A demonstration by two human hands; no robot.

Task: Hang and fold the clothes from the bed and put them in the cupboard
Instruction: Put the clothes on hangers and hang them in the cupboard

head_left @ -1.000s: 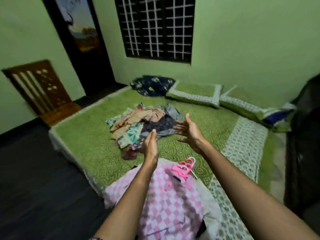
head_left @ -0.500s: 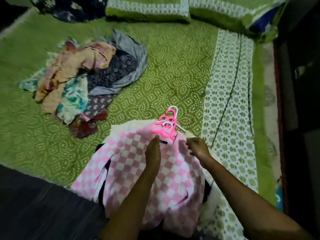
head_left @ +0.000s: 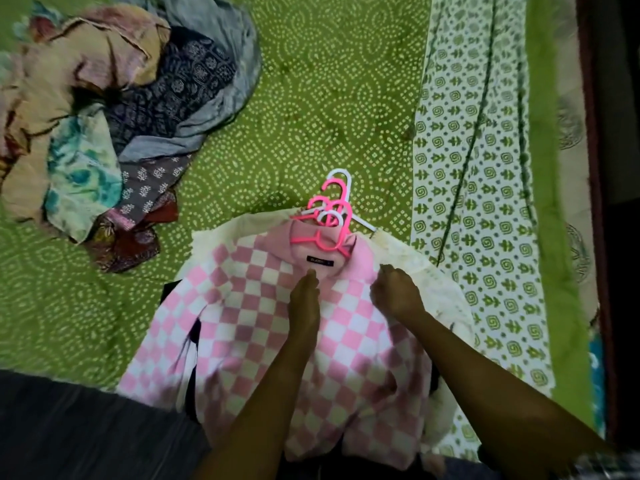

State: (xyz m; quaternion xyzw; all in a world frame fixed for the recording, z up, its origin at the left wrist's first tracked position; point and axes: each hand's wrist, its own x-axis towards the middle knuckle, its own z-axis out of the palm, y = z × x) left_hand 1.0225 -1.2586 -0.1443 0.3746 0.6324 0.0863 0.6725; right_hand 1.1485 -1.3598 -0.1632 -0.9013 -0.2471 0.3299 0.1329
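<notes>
Just below illegible label (head_left: 320, 261): left hand (head_left: 304, 301) flat on shirt (head_left: 242, 306), right hand (head_left: 394, 294) pinching it.

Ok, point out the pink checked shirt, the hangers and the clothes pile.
pink checked shirt (head_left: 242, 306): head view, chest fabric.
hangers (head_left: 346, 216): head view, pink hook.
clothes pile (head_left: 180, 88): head view, dark printed garment.

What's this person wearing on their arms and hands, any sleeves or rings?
Nothing shows on the left hand or right hand: both forearms are bare, no watch, bangle or glove. The fingers are too blurred to rule out rings. Patterned cloth at the right arm's near end may be a sleeve.
</notes>
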